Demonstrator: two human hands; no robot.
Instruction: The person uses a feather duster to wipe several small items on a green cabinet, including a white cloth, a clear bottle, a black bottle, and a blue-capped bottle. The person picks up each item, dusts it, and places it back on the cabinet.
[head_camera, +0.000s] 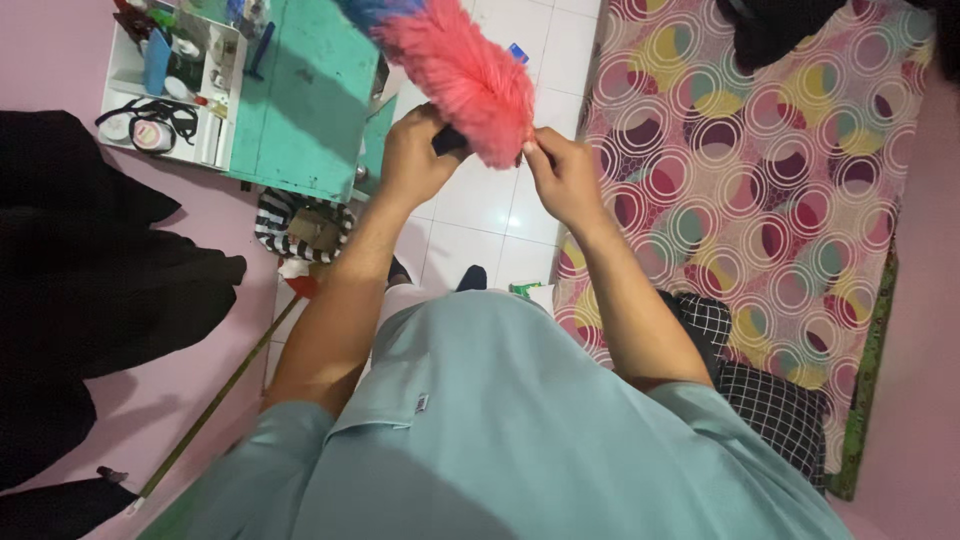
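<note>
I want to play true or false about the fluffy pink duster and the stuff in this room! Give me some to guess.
1. Both hands are on the pink duster. True: the left hand grips its dark handle and the right hand pinches the fluff.
2. The cabinet is yellow. False: it is green.
3. The mattress cover has circle patterns. True.
4. The floor is carpeted. False: it has white tiles.
5. The person wears a red shirt. False: the shirt is light blue-green.
</note>
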